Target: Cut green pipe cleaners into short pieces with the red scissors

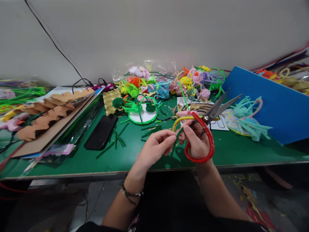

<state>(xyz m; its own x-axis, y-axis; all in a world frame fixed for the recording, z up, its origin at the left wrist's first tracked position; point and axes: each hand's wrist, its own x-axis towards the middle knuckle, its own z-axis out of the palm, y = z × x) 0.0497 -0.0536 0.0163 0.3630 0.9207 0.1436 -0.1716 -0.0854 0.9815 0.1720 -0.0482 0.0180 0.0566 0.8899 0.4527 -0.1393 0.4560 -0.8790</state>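
My left hand point(158, 145) pinches a dark green pipe cleaner point(178, 137) between thumb and fingers. Close beside it, my right hand point(199, 141) has its thumb and fingertips on the same green piece. Red-handled scissors point(211, 141) hang around my right hand, their blades parted and pointing up to the right. Several cut dark green pieces point(117, 138) lie on the table left of my hands, and more point(151, 131) lie just behind my left hand. A round white disc with a bright green rim point(145, 116) carries green pipe-cleaner shapes further back.
A black phone point(101, 132) lies on the green table point(145, 162). Colourful pipe-cleaner bundles point(164, 85) are heaped along the wall. A blue board point(267, 103) leans at the right behind a mint-green craft point(248, 119). Cardboard point(50, 129) and brown paper strips point(48, 112) occupy the left.
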